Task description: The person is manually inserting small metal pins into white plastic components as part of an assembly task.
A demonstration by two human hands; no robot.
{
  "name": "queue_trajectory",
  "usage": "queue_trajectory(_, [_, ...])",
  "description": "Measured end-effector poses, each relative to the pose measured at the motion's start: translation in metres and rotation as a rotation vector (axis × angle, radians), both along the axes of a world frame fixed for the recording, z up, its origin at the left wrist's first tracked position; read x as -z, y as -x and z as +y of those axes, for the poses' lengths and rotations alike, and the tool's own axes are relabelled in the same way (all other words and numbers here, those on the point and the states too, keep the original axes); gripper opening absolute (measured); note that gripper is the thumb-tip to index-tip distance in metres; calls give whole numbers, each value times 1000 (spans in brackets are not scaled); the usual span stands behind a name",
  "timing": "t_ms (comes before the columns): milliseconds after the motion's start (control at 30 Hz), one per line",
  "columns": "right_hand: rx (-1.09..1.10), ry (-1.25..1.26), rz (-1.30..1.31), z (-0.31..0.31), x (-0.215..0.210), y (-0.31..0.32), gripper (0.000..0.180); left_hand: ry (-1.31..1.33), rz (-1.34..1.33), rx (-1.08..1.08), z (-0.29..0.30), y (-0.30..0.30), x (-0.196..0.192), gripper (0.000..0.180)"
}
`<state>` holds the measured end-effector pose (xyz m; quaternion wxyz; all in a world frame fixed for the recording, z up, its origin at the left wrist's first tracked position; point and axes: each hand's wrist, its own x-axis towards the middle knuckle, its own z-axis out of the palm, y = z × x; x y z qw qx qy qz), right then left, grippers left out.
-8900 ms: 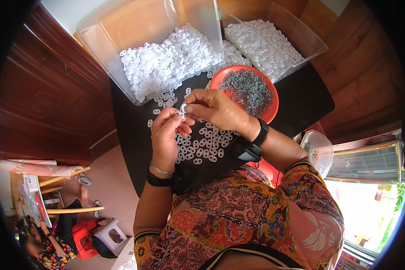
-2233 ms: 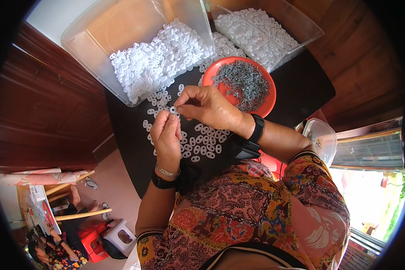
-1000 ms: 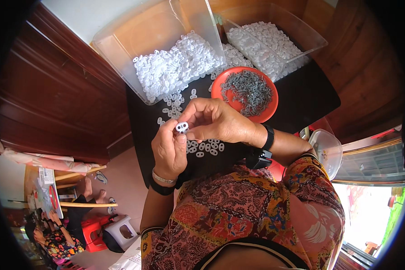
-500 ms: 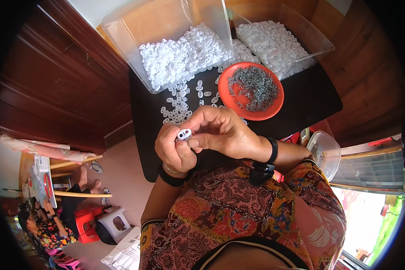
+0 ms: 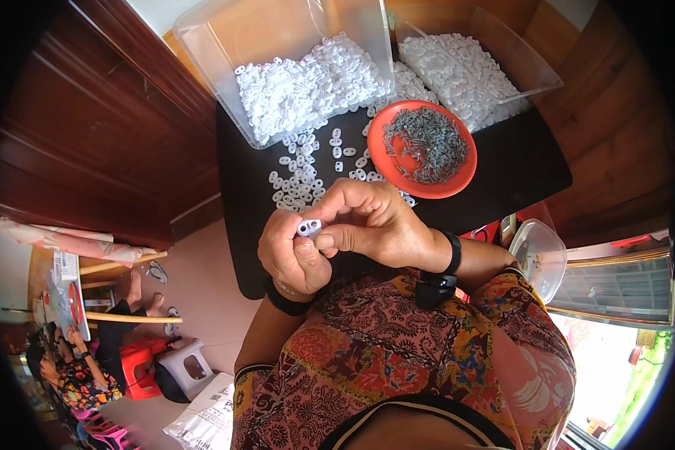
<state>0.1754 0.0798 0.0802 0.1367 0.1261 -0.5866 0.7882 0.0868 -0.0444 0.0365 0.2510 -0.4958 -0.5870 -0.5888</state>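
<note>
Between my two hands is a small white oval plastic piece with dark round holes (image 5: 308,227). My left hand (image 5: 291,255) pinches it with thumb and fingers from the left side. My right hand (image 5: 375,225) reaches across from the right, its thumb and fingertips closed at the piece's other edge; whether a screw is also in those fingertips is hidden. Beyond my hands, an orange plate (image 5: 382,161) holds a heap of small grey metal screws (image 5: 435,142). Loose white pieces (image 5: 298,180) of the same kind lie scattered on the black table (image 5: 517,169).
A clear plastic bin (image 5: 202,56) full of white pieces lies tilted at the back left; another clear bin (image 5: 536,71) stands back right. A clear tub (image 5: 551,259) is right of the table. At far left another person (image 5: 86,382) sits near red and grey stools (image 5: 184,367).
The white piece has turned slightly in my fingers. Both hands keep nearly the same grip and place, while the view has shifted a little.
</note>
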Motion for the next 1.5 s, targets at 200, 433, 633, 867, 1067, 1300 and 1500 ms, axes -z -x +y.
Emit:
queue_trajectory(200, [5,-10,21,-3,2,3,19,3,-24,-36,-2,0,3,30])
queue_trajectory(433, [21,-5,12,-2,9,6,19,9,-175,-13,0,-8,5,31])
queue_trajectory(633, [22,90,-3,0,16,14,20,-4,-335,86,0,-3,9,34])
queue_trajectory(867, [23,95,-24,1,21,15,19,54,-366,78,-3,-4,10,33])
queue_trajectory(1067, [4,210,-137,1,19,16,16,77,-415,73,-3,-4,7,33])
queue_trajectory(1300, [-34,291,-151,3,24,18,16,67,-404,91,-1,-5,6,33])
queue_trajectory(1500, [-42,273,-153,5,24,18,18,64,-426,114,1,-4,4,32])
